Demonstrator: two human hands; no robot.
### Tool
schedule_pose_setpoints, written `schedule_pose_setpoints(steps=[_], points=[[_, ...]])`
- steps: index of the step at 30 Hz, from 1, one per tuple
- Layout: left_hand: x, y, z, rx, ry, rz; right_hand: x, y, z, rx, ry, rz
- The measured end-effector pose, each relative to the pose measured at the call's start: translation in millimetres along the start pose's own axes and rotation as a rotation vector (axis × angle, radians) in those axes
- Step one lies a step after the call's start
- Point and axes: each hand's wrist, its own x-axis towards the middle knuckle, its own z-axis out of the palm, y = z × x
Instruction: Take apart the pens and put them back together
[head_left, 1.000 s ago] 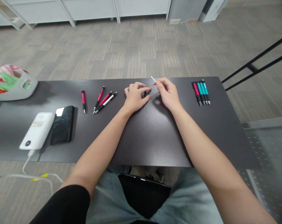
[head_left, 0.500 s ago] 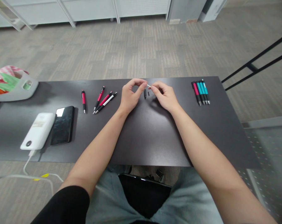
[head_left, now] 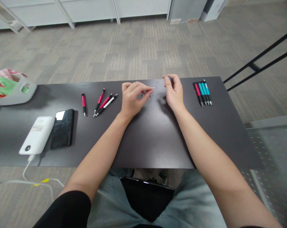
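Dark table [head_left: 155, 142], hands [head_left: 134, 96] holding white piece [head_left: 153, 87], teal piece [head_left: 169, 78], pens [head_left: 84, 102] nearby

The table [head_left: 152, 139] is smooth, with a satin sheen. The pens [head_left: 83, 100] have slick barrels, apparently plastic, with dark matt grips and shiny, metal-looking tips [head_left: 84, 114]. The phone [head_left: 62, 131] shows a glossy, glass-like face; the power bank [head_left: 37, 134] looks like smooth plastic, its cable [head_left: 17, 181] plastic-coated. The basket [head_left: 22, 98] seems plastic; whether its contents [head_left: 5, 84] are cloth or paper is unclear. The sleeve [head_left: 65, 209] is matt cloth, the trousers [head_left: 193, 202] denim-like. The floor [head_left: 110, 50] looks matt and carpet-like, the rail [head_left: 266, 50] painted metal.
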Motion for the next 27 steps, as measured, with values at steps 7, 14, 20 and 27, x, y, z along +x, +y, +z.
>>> schedule_pose_setpoints(steps=[7, 14, 20, 27], points=[[-6, 8, -1, 0.109, -0.307, 0.168, 2, 5, 2, 0.052, 0.029, -0.040], [-2, 10, -6, 0.088, -0.495, 0.135, 0, 6, 2, -0.011, 0.000, -0.024], [0, 11, -10, 0.062, -0.567, 0.066, -1, 3, 1, -0.055, -0.002, -0.034], [1, 15, -14, 0.051, -0.641, 0.034, -1, -3, 1, 0.043, 0.000, 0.004]])
